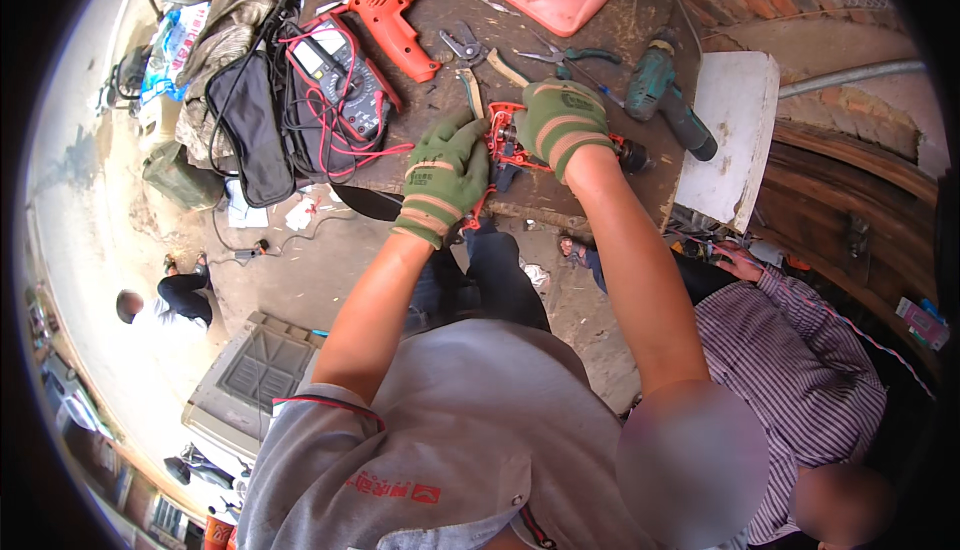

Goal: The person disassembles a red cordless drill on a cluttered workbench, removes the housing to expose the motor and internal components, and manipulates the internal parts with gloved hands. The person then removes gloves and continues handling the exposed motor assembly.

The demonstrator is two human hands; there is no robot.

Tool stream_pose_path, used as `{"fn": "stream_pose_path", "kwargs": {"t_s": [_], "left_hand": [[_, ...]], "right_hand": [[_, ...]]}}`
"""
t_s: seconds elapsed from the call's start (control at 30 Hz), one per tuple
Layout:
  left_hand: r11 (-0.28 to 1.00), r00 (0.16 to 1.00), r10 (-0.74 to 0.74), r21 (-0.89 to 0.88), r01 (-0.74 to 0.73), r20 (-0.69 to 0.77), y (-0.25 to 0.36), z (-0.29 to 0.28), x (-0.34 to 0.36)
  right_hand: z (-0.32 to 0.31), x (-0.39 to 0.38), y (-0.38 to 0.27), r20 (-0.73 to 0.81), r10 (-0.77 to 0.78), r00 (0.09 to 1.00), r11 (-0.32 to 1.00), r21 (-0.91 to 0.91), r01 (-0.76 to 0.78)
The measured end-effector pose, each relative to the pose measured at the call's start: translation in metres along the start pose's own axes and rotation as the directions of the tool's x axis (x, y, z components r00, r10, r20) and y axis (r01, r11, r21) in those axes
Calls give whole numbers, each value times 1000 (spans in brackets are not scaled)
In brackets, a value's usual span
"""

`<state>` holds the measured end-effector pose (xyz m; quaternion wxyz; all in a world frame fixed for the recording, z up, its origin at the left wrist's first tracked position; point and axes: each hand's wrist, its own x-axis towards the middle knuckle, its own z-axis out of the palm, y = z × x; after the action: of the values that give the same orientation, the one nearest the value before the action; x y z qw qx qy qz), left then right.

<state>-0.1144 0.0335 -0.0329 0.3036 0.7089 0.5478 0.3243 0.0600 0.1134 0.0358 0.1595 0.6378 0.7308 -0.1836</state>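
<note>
An opened power drill with an orange-red housing [504, 134] and bare inner parts lies near the front edge of the wooden table. Its black chuck [636, 157] sticks out to the right. My left hand [446, 165], in a green striped glove, grips the housing's left end, and a piece of orange shell shows below its palm. My right hand [566, 122], gloved alike, closes over the middle of the drill and hides much of it. Beyond the hands lie cutting pliers [464, 45] with spread handles and dark green-handled pliers [585, 54].
A multimeter [345, 85] with red leads lies on a black case at left. An orange drill [398, 15] rests behind it; a teal cordless drill [655, 80] lies at right. The wooden tabletop [440, 100] ends just before me. A person in a checked shirt [790, 350] sits at right.
</note>
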Motion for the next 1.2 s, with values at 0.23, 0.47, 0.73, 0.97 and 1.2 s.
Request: {"fn": "stream_pose_path", "kwargs": {"t_s": [0.23, 0.47, 0.73, 0.97, 1.2], "left_hand": [[995, 995, -97, -36, 97, 4, 5, -2, -11], [928, 978, 201, -308, -210, -59, 101, -37, -12], [690, 794, 540, 393, -608, 280, 228, 104, -47], [478, 763, 239, -757, 446, 600, 252, 108, -78], [87, 543, 253, -578, 812, 801, 242, 103, -120]], "right_hand": [[9, -12, 13, -165, -14, 986, 989, 144, 38], [-5, -107, 30, -458, 432, 777, 381, 874, 303], [75, -199, 121, 106, 730, 675, -301, 937, 178], [194, -203, 245, 90, 902, 422, -301, 833, 465], [164, -205, 250, 236, 834, 498, -432, 842, 324]]}}
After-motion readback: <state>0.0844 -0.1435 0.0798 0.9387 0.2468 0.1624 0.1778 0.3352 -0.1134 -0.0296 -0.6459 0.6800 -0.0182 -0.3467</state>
